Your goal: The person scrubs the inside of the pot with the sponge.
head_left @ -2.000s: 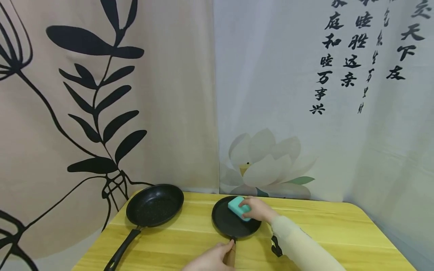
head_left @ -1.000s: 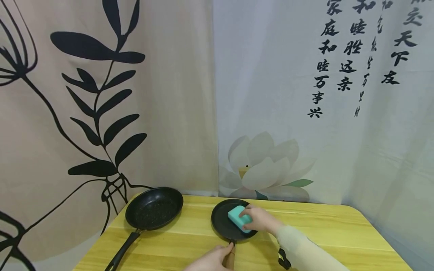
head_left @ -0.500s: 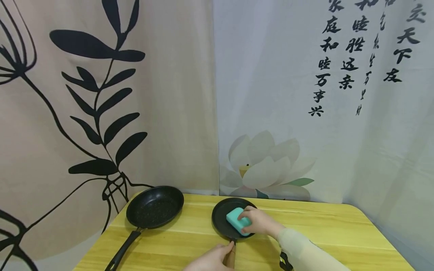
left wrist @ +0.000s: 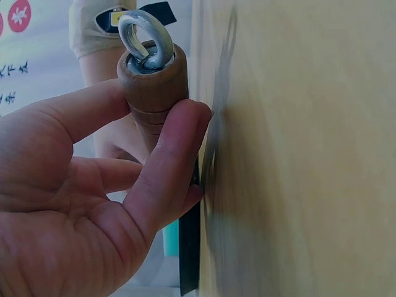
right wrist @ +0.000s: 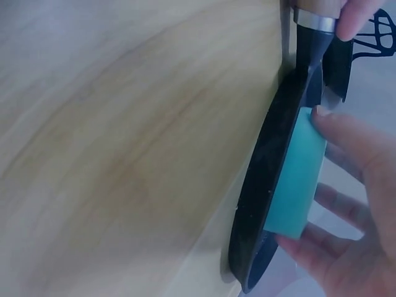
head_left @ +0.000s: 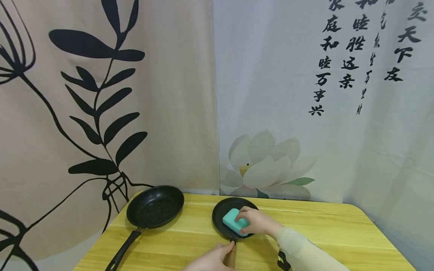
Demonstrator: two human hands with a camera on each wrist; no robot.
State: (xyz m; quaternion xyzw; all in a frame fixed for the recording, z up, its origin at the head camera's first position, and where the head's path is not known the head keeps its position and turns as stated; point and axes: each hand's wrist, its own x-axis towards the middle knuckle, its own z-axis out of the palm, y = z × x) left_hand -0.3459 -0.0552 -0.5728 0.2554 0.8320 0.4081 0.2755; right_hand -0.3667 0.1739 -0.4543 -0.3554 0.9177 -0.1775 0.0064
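Observation:
A small flat black pan (head_left: 219,213) lies on the table, its wooden handle (left wrist: 153,93) toward me and ending in a metal ring. My left hand (head_left: 213,259) grips that handle; in the left wrist view its fingers curl around the wood. In the pan sits a turquoise sponge (head_left: 232,222), shaped like a thick block. My right hand (head_left: 260,222) holds it from the right side, thumb at one end and fingers at the other, as the right wrist view shows. The sponge lies against the pan's inner face, on the side near the handle.
To the left stands a larger black frying pan (head_left: 155,207), its black handle (head_left: 123,250) pointing toward the front left. The yellow wooden table (head_left: 325,233) ends at a printed curtain (head_left: 176,113) along the back.
The right hand has slid the sponge a little left and nearer the handle side of the small pan. The left hand keeps its hold; the large pan stays put.

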